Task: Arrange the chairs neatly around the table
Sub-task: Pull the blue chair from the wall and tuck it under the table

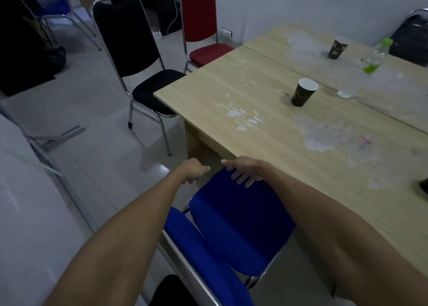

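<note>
Nearest to me is the blue chair (234,224), its seat beside the table (231,102) edge and not yet tucked under. My right hand (243,171) rests on the seat's far edge, fingers draped over it and curled onto the fabric. My left hand (193,170) hovers just beside that edge, loosely curled and grasping nothing. Farther off, a black chair (139,58) stands at the table's corner, its seat partly under the top, and a red chair (200,25) sits beyond it. On the table stand two dark paper cups (303,92) and a clear bottle (363,69)
</note>
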